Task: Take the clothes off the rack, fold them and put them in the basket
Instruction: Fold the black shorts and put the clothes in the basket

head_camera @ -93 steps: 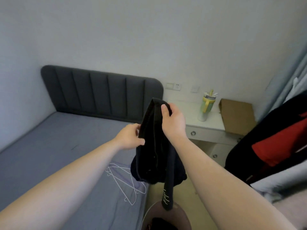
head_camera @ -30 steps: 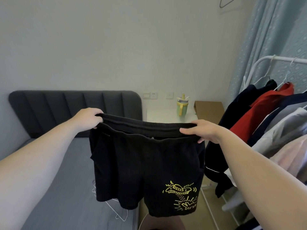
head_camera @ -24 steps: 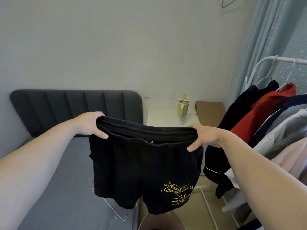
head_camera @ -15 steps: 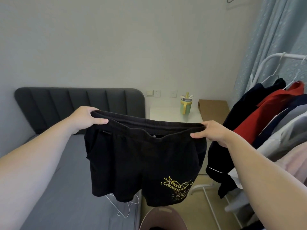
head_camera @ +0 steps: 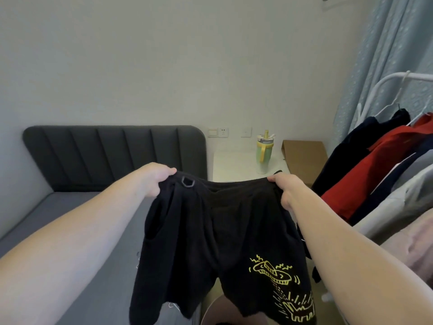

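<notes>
Lower now, the black cotton shorts with yellow print (head_camera: 220,240) sag between my hands, left hand (head_camera: 153,178) and right hand (head_camera: 284,187) pinching the waistband. If either pinch slips, they could drop crumpled into the round basket (head_camera: 212,316) below.

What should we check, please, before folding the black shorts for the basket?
1. Grip of left hand on the waistband of the black shorts: ok.
2. Grip of right hand on the opposite waistband end: ok.
3. Shorts clear of the rack: ok.
4. Fabric hanging flat: not ok; it bunches near the left hand and the waistband sags.
5. Position of basket below the shorts: ok.
6. Room inside the basket: cannot tell; it is mostly hidden.
</notes>
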`<state>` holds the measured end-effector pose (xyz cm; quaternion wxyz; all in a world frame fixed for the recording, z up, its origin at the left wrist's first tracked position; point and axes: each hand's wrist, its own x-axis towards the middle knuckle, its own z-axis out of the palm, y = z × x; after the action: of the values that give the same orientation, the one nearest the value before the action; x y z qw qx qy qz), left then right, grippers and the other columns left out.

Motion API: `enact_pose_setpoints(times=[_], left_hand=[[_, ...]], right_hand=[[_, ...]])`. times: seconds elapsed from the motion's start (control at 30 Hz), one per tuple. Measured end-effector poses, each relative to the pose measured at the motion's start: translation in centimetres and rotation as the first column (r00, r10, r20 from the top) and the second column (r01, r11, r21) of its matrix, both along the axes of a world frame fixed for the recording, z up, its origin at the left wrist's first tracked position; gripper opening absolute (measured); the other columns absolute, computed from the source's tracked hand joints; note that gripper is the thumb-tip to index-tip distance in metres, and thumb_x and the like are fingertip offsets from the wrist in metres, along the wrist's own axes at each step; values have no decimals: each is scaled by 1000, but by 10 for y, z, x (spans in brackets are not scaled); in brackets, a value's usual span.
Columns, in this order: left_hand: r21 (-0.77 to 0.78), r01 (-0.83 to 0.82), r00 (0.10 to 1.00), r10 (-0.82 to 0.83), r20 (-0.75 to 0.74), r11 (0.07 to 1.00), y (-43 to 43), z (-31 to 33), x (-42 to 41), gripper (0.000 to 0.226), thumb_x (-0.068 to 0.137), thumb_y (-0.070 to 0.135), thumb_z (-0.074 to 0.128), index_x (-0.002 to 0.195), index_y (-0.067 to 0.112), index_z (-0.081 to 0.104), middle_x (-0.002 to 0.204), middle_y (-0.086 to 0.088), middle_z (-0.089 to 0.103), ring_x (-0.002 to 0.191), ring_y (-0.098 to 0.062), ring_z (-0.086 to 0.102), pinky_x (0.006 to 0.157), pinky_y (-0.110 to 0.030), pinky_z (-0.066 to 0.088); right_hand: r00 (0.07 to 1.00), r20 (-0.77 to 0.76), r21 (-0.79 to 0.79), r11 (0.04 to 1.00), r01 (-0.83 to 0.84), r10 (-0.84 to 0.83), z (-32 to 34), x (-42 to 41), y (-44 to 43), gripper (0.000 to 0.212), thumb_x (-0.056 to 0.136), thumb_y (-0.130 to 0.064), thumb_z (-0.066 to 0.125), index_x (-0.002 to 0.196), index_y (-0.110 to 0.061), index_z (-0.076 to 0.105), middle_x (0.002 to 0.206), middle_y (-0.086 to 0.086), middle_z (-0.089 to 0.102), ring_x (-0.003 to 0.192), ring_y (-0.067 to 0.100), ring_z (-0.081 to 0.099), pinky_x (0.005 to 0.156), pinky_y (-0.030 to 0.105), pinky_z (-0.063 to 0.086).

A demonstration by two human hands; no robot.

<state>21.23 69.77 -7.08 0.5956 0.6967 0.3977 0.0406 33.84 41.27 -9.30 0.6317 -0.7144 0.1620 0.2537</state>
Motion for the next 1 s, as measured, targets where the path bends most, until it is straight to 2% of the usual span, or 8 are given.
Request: enact_pose_setpoints(times=[0.1,0.17,0.37,0.53,0.63,0.73,0.87,1.0], left_hand=[[-2,28,995,-28,99,1000,-22,3,10,15,96,9,60,108,0,63,101,-16,68,84,-28,67,80,-39,57],[53,83,986,-90,143,995,-39,5,17,23,94,11,62,117,6,61,110,-13,67,96,-28,66,87,-40,55],[427,221,894,-358,271,877,-89,15,25,13,100,24,52,112,21,55,106,3,60,101,-17,56,93,-38,49],[403,398,777,-537,330,824,-93,25,25,40,92,58,54,104,24,70,101,8,73,100,-10,67,90,-29,53],[537,376,727,-600,335,755,-91,25,24,30,87,44,71,112,26,68,100,14,72,92,4,65,80,-17,51],[588,369,710,-627,322,719,-87,27,25,12,95,26,66,107,27,69,92,15,70,80,6,64,69,-11,46],[760,384,699,-703,131,524,-83,30,25,17,98,29,58,110,22,68,96,11,69,87,-3,63,74,-22,48],[780,439,645,-761,71,445,-78,34,25,21,98,35,57,111,22,67,103,10,71,96,-10,66,88,-33,54]], right_hand=[[996,65,55,997,-60,56,9,-16,17,17,95,-11,60,110,-6,62,103,16,68,94,32,66,83,41,56],[980,165,120,984,-135,114,17,-28,30,24,93,-6,57,114,-14,66,111,16,66,101,33,64,92,45,56],[909,362,304,896,-324,206,41,-60,55,33,89,-6,43,114,-1,65,89,16,66,85,34,67,89,47,58],[765,571,66,912,-406,299,43,-60,56,36,90,7,45,116,-9,64,97,19,74,89,29,75,76,37,63],[706,643,-27,930,-366,296,38,-52,54,33,90,1,57,121,-9,61,90,11,75,78,20,75,70,32,63],[541,705,-336,888,-314,458,40,-45,46,24,90,-19,69,113,-16,63,71,-4,65,66,12,62,61,27,51],[474,520,-609,698,-377,711,47,-34,34,29,81,-48,79,84,-24,64,80,-5,67,79,15,66,64,26,48],[497,185,-711,465,-528,848,52,-28,19,52,71,-51,86,110,-21,70,102,-2,73,98,21,69,92,37,56]])
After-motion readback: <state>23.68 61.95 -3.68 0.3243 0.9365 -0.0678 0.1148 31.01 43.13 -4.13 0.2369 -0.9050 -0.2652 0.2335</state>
